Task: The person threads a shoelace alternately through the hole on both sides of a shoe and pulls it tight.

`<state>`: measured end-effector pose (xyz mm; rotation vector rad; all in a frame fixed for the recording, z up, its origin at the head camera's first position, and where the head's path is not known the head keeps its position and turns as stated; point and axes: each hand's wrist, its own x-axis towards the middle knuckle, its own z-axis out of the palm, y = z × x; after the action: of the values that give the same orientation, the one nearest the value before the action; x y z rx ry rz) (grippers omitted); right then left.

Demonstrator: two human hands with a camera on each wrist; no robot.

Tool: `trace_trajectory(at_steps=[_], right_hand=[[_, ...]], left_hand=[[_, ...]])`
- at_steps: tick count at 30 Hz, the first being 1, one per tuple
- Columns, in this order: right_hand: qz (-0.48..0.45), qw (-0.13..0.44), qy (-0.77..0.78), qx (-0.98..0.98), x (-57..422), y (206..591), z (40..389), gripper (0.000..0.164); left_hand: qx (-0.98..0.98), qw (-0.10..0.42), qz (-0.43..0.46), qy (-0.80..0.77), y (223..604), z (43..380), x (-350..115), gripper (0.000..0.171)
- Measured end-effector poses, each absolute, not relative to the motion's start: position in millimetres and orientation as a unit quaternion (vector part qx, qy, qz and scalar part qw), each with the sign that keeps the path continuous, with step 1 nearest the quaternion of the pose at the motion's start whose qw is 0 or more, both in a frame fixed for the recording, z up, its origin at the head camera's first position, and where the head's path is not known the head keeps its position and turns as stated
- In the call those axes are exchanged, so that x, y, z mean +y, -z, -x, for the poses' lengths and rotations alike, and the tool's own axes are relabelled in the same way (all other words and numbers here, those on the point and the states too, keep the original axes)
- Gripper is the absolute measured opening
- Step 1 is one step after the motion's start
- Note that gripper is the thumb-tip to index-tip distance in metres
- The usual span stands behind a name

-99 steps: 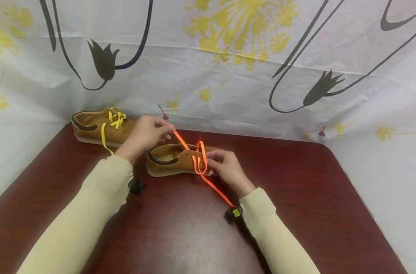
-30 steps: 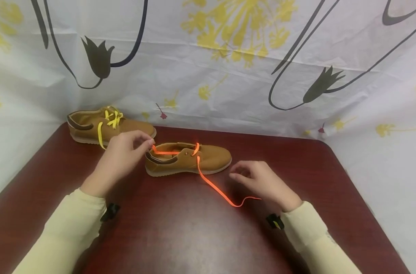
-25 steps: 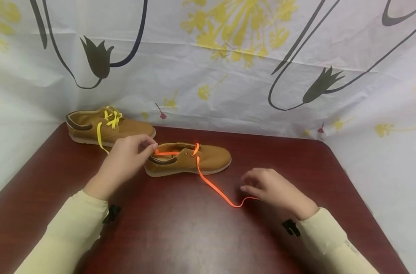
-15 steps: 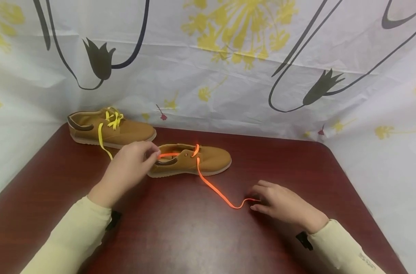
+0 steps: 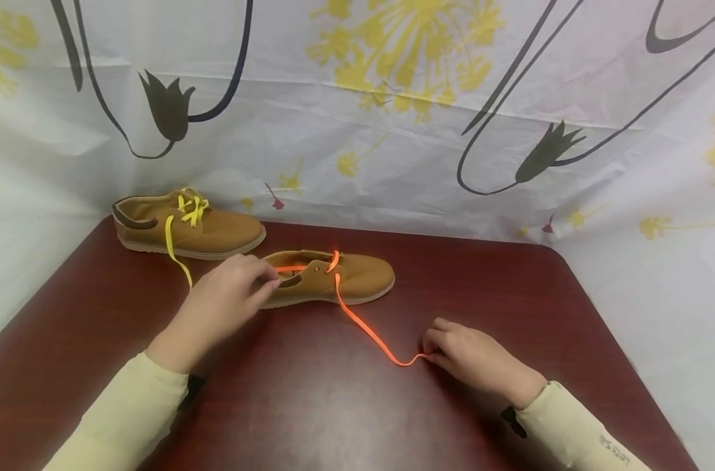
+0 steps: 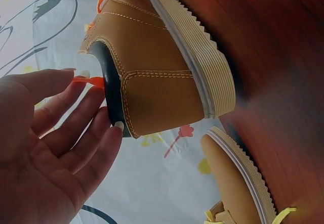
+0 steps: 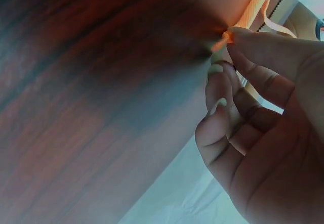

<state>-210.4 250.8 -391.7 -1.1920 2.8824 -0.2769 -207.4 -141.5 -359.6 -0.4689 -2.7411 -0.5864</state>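
A tan shoe [image 5: 363, 278] stands on the table with its toe to the right, an orange shoelace [image 5: 366, 328] threaded at its front eyelets. My left hand [image 5: 222, 301] is at the shoe's heel, thumb and forefinger pinching one end of the lace; in the left wrist view that orange end [image 6: 90, 81] shows between the fingertips beside the dark collar lining [image 6: 111, 82]. My right hand [image 5: 475, 356] is low over the table to the right. It pinches the lace's other end, whose orange tip [image 7: 223, 41] pokes past the thumb in the right wrist view.
Behind and to the left stands a second tan shoe [image 5: 227, 229] with a yellow lace [image 5: 170, 239] hanging over its side. The dark red table [image 5: 345, 418] ends at a white patterned sheet [image 5: 310, 118] at the back and sides.
My right hand has left the shoe, moved right and down, and taken the loose lace end. My left hand has drawn its end back toward the heel, and the front loop is gone.
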Motion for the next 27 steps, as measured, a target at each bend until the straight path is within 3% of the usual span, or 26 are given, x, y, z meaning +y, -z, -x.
trace_trajectory(at_steps=[7,11,17,22,27], right_hand=[[0.379,0.035,0.116,0.917,248,391,212,0.020],[0.390,0.102,0.200,0.893,248,390,214,0.015],[0.419,0.195,0.351,0.814,253,382,210,0.038],[0.456,0.211,0.410,0.761,252,370,205,0.026],[0.438,0.243,0.420,0.756,248,357,197,0.026]], left_hand=[[-0.952,0.155,0.175,0.198,362,205,-141,0.006],[-0.954,0.152,0.174,0.192,361,204,-140,0.007],[-0.955,0.149,0.172,0.188,361,203,-139,0.008],[-0.955,0.154,0.169,0.187,358,203,-137,0.009],[-0.954,0.162,0.170,0.187,354,206,-135,0.009]])
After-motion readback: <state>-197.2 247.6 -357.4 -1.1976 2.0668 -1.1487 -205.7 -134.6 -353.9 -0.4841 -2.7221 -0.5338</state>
